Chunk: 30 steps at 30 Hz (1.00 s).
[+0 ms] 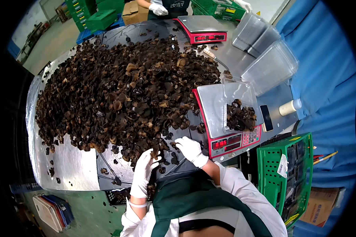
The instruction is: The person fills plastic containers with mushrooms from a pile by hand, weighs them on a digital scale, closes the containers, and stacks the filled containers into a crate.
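A wide heap of dark brown wood ear mushrooms [118,91] covers much of the metal table. At the heap's near edge, my left hand [146,164], in a white glove, has its fingers closed on a piece of mushroom [155,155]. To its right is my right hand [189,150], also gloved, low over the table beside small loose pieces; its fingers are bent and whatever lies under them is hidden. A clear plastic container [241,117] with some mushrooms inside rests on the red scale [213,114], right of the heap.
Stacked clear containers [271,67], a phone [266,118] and a white bottle [288,108] are on the right. A second scale [201,27] sits at the far side, near a gloved co-worker [158,8]. A green crate [272,158] stands at the lower right.
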Available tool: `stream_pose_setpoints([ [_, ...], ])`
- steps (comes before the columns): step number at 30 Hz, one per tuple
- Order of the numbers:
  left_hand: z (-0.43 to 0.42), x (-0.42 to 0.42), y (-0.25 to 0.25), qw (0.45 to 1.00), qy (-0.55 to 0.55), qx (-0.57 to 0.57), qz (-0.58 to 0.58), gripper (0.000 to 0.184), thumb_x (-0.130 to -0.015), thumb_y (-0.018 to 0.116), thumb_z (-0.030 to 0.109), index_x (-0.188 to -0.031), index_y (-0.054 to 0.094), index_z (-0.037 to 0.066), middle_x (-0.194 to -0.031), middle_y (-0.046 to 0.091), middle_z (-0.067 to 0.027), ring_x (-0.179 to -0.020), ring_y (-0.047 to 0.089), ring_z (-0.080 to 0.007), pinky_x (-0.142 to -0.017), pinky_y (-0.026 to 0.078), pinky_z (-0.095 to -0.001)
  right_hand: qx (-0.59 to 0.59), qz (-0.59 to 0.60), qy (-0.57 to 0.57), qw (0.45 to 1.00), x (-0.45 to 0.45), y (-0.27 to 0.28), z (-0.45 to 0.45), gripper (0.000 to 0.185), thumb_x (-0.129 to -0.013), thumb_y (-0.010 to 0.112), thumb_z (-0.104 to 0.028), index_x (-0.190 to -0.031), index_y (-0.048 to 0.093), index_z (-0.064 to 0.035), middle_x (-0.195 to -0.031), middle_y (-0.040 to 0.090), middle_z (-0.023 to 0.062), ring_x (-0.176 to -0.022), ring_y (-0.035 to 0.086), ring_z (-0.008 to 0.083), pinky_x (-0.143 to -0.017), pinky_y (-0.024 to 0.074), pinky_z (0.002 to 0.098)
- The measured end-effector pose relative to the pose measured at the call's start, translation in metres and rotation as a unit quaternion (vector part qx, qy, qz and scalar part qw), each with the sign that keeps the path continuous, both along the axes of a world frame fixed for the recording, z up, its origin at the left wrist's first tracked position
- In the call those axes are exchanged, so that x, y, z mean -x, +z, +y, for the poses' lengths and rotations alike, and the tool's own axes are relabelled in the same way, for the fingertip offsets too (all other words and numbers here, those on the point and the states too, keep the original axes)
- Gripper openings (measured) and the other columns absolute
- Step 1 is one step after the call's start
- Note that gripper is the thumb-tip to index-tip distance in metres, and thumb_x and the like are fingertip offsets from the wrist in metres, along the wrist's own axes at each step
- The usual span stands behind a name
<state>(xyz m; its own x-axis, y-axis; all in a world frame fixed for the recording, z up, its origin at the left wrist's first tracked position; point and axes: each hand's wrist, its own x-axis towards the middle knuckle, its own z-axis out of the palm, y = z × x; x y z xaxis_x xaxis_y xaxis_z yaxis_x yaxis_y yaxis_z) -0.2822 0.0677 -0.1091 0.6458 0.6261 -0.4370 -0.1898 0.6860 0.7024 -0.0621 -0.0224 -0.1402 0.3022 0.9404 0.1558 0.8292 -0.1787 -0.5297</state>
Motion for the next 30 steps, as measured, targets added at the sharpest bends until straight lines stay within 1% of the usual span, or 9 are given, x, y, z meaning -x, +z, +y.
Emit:
stream_pose_setpoints([
  [2,-0.001,0.004,-0.002,1.000,-0.014,-0.006,0.012,0.039,-0.095,0.054,0.027,-0.128,0.049,0.006,-0.120,0.061,-0.0147,-0.099,0.064,-0.0219,-0.079,0.051,-0.0300,-0.123,0.164,-0.017,0.979,-0.007,-0.026,0.002,0.012,-0.092,0.056,-0.018,-0.099,0.061,-0.0099,-0.082,0.061,0.0075,-0.065,0.059,0.0194,-0.058,0.0472,0.0311],
  [3,-0.002,0.006,-0.002,1.000,-0.011,-0.008,0.007,0.039,-0.095,0.055,0.026,-0.128,0.049,0.006,-0.120,0.061,-0.0149,-0.098,0.064,-0.0219,-0.078,0.051,-0.0297,-0.043,0.427,-0.059,0.901,-0.012,-0.014,-0.001,0.013,-0.094,0.054,-0.018,-0.099,0.061,-0.0081,-0.081,0.061,0.0070,-0.063,0.056,0.0168,-0.056,0.0455,0.0288],
  [5,-0.004,0.007,0.000,1.000,-0.021,-0.011,0.001,0.039,-0.095,0.055,0.026,-0.128,0.049,0.006,-0.119,0.062,-0.0152,-0.097,0.064,-0.0218,-0.078,0.051,-0.0293,0.000,0.784,-0.108,0.612,-0.018,0.010,-0.011,0.016,-0.098,0.049,-0.017,-0.103,0.058,-0.0049,-0.082,0.060,0.0054,-0.058,0.050,0.0111,-0.050,0.0402,0.0231],
  [10,-0.005,-0.006,0.003,0.999,-0.041,-0.005,-0.002,0.037,-0.095,0.054,0.024,-0.127,0.050,0.005,-0.117,0.063,-0.0153,-0.094,0.066,-0.0224,-0.075,0.053,-0.0287,-0.068,0.902,-0.038,0.424,-0.022,0.019,-0.028,0.021,-0.099,0.039,-0.013,-0.111,0.055,-0.0051,-0.081,0.058,0.0053,-0.056,0.048,0.0118,-0.051,0.0389,0.0232],
  [13,-0.006,-0.021,0.008,0.999,-0.050,-0.017,-0.003,0.033,-0.095,0.055,0.023,-0.123,0.052,0.005,-0.114,0.064,-0.0131,-0.092,0.066,-0.0205,-0.074,0.053,-0.0277,-0.108,0.852,-0.164,0.486,-0.023,0.063,-0.047,0.022,-0.098,0.044,-0.010,-0.118,0.054,-0.0045,-0.090,0.061,0.0050,-0.059,0.049,0.0110,-0.055,0.0403,0.0238],
  [16,-0.005,-0.034,0.007,0.997,-0.062,-0.031,-0.016,0.028,-0.093,0.057,0.021,-0.116,0.054,0.006,-0.111,0.064,-0.0108,-0.090,0.064,-0.0194,-0.071,0.051,-0.0268,-0.121,0.628,-0.179,0.748,-0.070,0.129,-0.076,0.021,-0.093,0.052,-0.009,-0.113,0.056,-0.0031,-0.088,0.061,0.0037,-0.060,0.052,0.0077,-0.055,0.0435,0.0226],
  [18,-0.009,-0.044,0.005,0.998,-0.053,-0.036,-0.015,0.023,-0.093,0.058,0.021,-0.111,0.057,0.007,-0.107,0.065,-0.0097,-0.088,0.066,-0.0188,-0.070,0.051,-0.0260,-0.191,0.488,-0.251,0.814,-0.112,0.141,-0.096,0.021,-0.088,0.058,-0.007,-0.109,0.058,-0.0026,-0.084,0.061,0.0023,-0.060,0.053,0.0068,-0.055,0.0438,0.0206],
  [24,-0.024,-0.092,0.005,0.992,-0.075,-0.092,0.039,0.014,-0.092,0.057,0.021,-0.101,0.057,0.010,-0.094,0.064,-0.0030,-0.081,0.063,-0.0147,-0.069,0.047,-0.0247,-0.262,0.078,-0.226,0.935,-0.195,0.155,-0.114,0.013,-0.083,0.065,-0.007,-0.093,0.065,0.0000,-0.086,0.065,0.0067,-0.076,0.062,0.0167,-0.071,0.0489,0.0274],
  [30,-0.033,-0.117,0.001,0.984,-0.053,-0.156,0.074,0.009,-0.092,0.055,0.014,-0.100,0.056,0.008,-0.090,0.062,-0.0050,-0.076,0.062,-0.0137,-0.064,0.047,-0.0235,-0.200,0.077,-0.182,0.960,-0.204,0.142,-0.098,0.010,-0.080,0.065,-0.006,-0.090,0.065,-0.0026,-0.085,0.064,0.0119,-0.081,0.063,0.0268,-0.076,0.0496,0.0329],
])
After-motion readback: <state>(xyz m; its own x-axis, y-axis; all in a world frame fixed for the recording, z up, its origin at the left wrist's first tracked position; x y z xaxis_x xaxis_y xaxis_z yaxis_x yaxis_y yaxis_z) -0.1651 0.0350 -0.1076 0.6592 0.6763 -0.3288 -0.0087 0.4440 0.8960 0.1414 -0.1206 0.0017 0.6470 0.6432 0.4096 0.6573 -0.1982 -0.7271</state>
